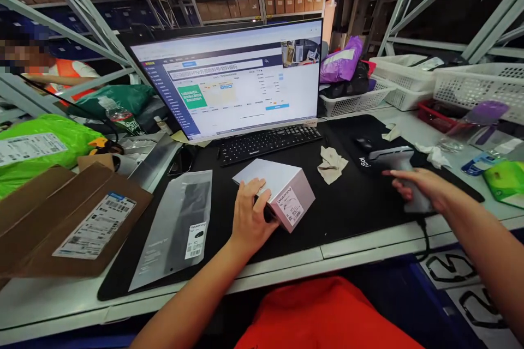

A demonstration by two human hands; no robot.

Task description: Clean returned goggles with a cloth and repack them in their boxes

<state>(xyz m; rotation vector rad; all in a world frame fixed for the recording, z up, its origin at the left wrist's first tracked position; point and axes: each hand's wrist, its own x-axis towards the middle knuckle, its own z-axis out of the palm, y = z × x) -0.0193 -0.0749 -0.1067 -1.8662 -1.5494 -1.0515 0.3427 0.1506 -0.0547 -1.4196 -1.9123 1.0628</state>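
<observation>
My left hand (254, 212) grips a pale lilac box (272, 174) from its near left side, fingers over the top and thumb low down. The box is tilted on the black desk mat, and its end with a white barcode label (290, 207) faces me. On the right, my right hand (421, 188) is closed around the handle of a grey barcode scanner (415, 196), whose head points leftward. A cable hangs from the scanner's base over the desk edge. Left of the box lies a flat translucent pouch (180, 223) with a small printed label.
A monitor (237, 82) stands behind a black keyboard (270, 144). An opened cardboard box (77, 218) and a green parcel (41, 142) crowd the left. A crumpled tissue (331, 164) lies on the mat. White baskets (360, 99) line the back right. A person (61, 73) is beyond the frame, far left.
</observation>
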